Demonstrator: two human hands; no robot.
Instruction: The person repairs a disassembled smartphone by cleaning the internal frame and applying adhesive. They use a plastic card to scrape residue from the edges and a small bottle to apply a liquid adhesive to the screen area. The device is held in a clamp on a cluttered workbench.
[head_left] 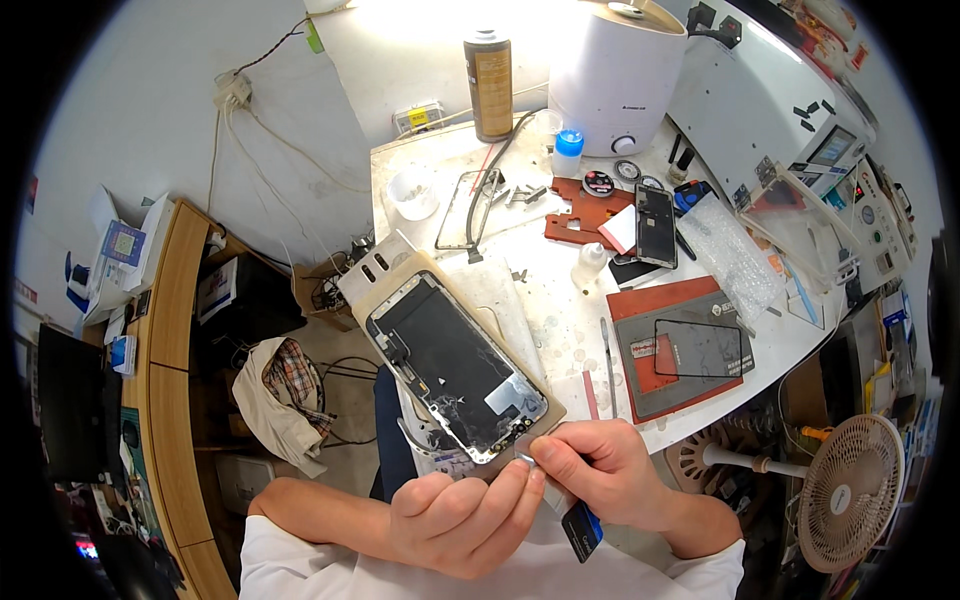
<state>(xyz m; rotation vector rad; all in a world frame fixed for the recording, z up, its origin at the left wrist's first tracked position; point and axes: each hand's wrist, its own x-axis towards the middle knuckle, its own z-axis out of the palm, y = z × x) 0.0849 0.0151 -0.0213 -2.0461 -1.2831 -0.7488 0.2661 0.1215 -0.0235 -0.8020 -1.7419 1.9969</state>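
A phone screen assembly [455, 365] with its inner side up lies slanted on a beige pad [400, 262] at the near left of the table. Just below its near end, both hands meet at the fingertips. My left hand [465, 515] is closed, its thumb and fingers pinched around a tiny pale piece too small to name. My right hand [610, 472] is closed too, with its thumb pressed close to the left fingertips. A dark card [582, 532] with a blue edge sticks out below the right hand, apparently held in its fingers.
Right of the pad lie a metal pry tool [609, 368] and a grey mat [685, 350] with a thin black frame. Behind stand a dropper bottle [590, 263], another phone [655, 225], a spray can [488, 85] and a white humidifier [615, 80]. A fan [850, 495] stands at right.
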